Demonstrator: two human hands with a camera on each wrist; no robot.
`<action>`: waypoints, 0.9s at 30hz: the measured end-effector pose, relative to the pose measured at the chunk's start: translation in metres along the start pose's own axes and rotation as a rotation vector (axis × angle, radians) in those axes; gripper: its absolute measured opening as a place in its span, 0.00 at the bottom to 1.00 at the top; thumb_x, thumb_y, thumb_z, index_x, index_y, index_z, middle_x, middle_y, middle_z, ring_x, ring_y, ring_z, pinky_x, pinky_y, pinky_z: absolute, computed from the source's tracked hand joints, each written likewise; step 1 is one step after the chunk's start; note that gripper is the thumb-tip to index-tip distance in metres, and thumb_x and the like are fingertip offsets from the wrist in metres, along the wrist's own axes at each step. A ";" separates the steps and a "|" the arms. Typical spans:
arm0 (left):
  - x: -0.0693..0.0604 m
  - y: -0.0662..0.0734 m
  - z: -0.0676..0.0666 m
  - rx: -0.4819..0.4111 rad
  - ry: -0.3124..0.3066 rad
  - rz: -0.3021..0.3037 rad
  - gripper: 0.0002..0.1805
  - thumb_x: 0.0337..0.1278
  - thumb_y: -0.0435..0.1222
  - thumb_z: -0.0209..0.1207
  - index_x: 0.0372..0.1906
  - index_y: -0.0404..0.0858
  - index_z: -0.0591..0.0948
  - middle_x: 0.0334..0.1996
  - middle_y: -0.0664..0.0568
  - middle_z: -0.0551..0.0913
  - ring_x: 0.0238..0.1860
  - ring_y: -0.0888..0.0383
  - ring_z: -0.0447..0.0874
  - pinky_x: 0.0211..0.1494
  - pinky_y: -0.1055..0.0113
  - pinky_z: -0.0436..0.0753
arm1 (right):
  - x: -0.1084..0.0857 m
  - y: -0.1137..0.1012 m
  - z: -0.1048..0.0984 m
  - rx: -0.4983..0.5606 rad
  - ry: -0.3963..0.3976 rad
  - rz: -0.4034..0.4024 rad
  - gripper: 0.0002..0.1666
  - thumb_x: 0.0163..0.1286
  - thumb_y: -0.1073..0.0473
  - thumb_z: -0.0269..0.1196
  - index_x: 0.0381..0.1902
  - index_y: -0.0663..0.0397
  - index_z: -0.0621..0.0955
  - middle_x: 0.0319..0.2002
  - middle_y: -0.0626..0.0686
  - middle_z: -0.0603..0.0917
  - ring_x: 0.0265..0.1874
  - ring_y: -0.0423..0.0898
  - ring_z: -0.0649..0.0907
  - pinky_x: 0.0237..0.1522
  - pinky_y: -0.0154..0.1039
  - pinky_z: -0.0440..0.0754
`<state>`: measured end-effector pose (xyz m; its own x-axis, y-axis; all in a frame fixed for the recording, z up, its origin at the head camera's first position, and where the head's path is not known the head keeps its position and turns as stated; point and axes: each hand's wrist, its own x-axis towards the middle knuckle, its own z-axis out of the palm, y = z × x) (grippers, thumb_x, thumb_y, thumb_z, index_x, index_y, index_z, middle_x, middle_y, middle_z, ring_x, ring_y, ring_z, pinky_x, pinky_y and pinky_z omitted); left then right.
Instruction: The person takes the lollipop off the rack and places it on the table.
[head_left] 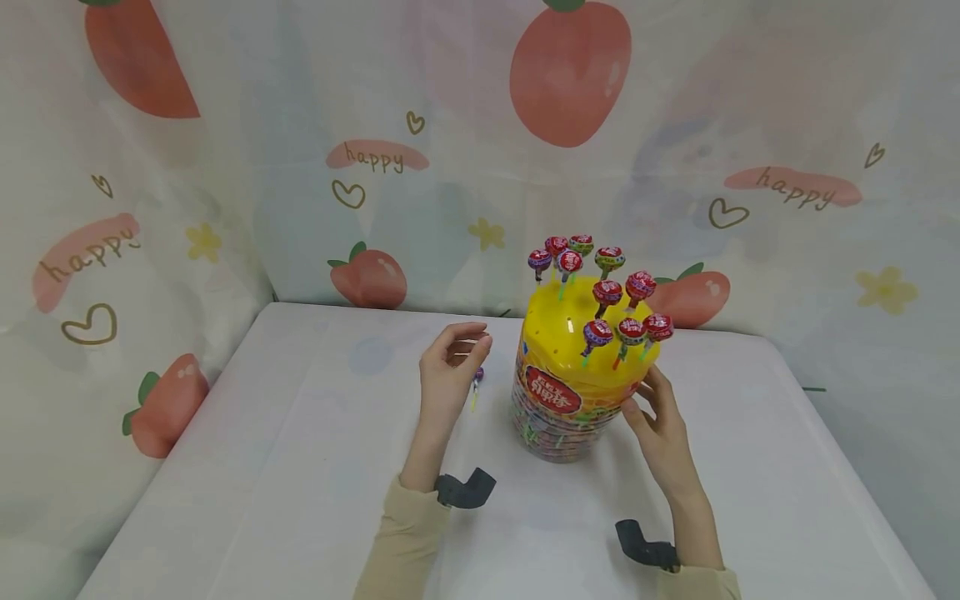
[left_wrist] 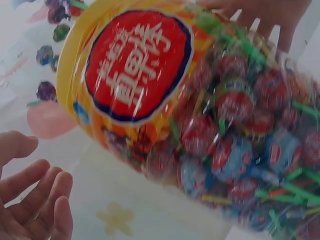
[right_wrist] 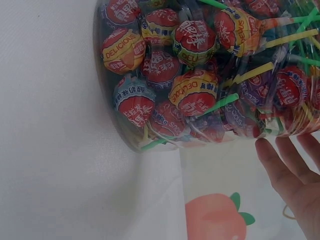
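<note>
A clear jar point(head_left: 558, 429) full of wrapped lollipops, with a yellow lid point(head_left: 558, 333), stands tilted slightly on the table. Several lollipops point(head_left: 597, 334) stick up from the lid. My right hand point(head_left: 663, 437) touches the jar's right side with its fingertips; in the right wrist view the fingers point(right_wrist: 285, 170) lie against the clear wall. Left of the jar, my left hand point(head_left: 448, 379) is raised with relaxed, bent fingers and holds nothing; the left wrist view shows its fingers point(left_wrist: 40, 200) apart from the jar point(left_wrist: 225, 130). One lollipop point(head_left: 477, 377) is just beside the left hand.
The white table point(head_left: 315, 467) reaches back to a printed cloth point(head_left: 450, 83) with fruit, hearts and flowers, which hangs behind it and at the sides. A dark wrist mount point(head_left: 467, 488) is on the left wrist, another dark mount point(head_left: 645, 546) on the right.
</note>
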<state>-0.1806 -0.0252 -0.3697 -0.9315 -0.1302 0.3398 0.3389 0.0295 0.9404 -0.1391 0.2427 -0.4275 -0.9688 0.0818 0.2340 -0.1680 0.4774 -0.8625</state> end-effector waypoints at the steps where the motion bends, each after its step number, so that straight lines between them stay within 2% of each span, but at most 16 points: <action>1: -0.001 0.003 0.002 -0.007 -0.007 0.006 0.13 0.57 0.29 0.62 0.47 0.28 0.81 0.41 0.35 0.84 0.38 0.47 0.83 0.40 0.74 0.79 | 0.000 0.000 0.000 0.001 0.000 0.000 0.37 0.74 0.57 0.52 0.75 0.37 0.52 0.68 0.54 0.63 0.62 0.31 0.64 0.54 0.17 0.65; 7: -0.003 -0.006 0.012 -0.036 -0.029 0.056 0.13 0.58 0.32 0.63 0.48 0.33 0.82 0.42 0.39 0.84 0.40 0.50 0.83 0.42 0.71 0.80 | 0.001 -0.001 -0.001 0.010 0.003 0.006 0.36 0.75 0.57 0.52 0.75 0.37 0.52 0.69 0.54 0.63 0.62 0.32 0.64 0.54 0.17 0.65; 10: -0.006 -0.006 0.014 -0.042 -0.035 0.080 0.13 0.58 0.34 0.63 0.48 0.37 0.82 0.42 0.43 0.85 0.39 0.53 0.82 0.41 0.71 0.80 | 0.001 0.000 -0.001 0.007 0.004 0.006 0.37 0.75 0.57 0.52 0.75 0.37 0.52 0.69 0.54 0.63 0.62 0.32 0.64 0.54 0.17 0.65; 14: -0.013 0.001 0.014 -0.034 -0.043 0.111 0.13 0.59 0.36 0.63 0.48 0.40 0.82 0.42 0.46 0.85 0.39 0.56 0.82 0.41 0.70 0.80 | 0.001 0.000 -0.001 -0.003 0.000 0.003 0.37 0.75 0.57 0.52 0.75 0.37 0.51 0.68 0.54 0.63 0.62 0.33 0.64 0.54 0.18 0.65; 18: -0.020 0.011 0.017 -0.024 -0.055 0.162 0.13 0.59 0.35 0.62 0.49 0.39 0.81 0.43 0.45 0.85 0.41 0.56 0.81 0.44 0.71 0.79 | 0.001 0.001 -0.001 -0.002 -0.008 -0.003 0.37 0.75 0.57 0.52 0.76 0.37 0.51 0.69 0.54 0.63 0.62 0.33 0.64 0.54 0.17 0.65; 22: -0.024 0.018 0.025 -0.045 -0.101 0.233 0.13 0.60 0.34 0.61 0.49 0.36 0.80 0.44 0.44 0.84 0.43 0.54 0.81 0.46 0.70 0.80 | 0.001 0.001 -0.001 0.005 -0.006 -0.011 0.37 0.74 0.58 0.52 0.75 0.37 0.52 0.68 0.54 0.63 0.62 0.32 0.64 0.54 0.17 0.65; 27: -0.023 0.022 0.039 -0.076 -0.170 0.291 0.14 0.62 0.39 0.60 0.49 0.37 0.80 0.43 0.45 0.84 0.41 0.56 0.81 0.43 0.72 0.80 | 0.001 0.002 -0.001 0.003 -0.004 -0.006 0.37 0.74 0.57 0.52 0.75 0.37 0.52 0.69 0.54 0.63 0.63 0.34 0.64 0.54 0.18 0.65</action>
<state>-0.1572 0.0171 -0.3562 -0.8010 0.0397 0.5974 0.5965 -0.0334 0.8020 -0.1400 0.2449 -0.4290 -0.9684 0.0756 0.2376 -0.1745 0.4750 -0.8625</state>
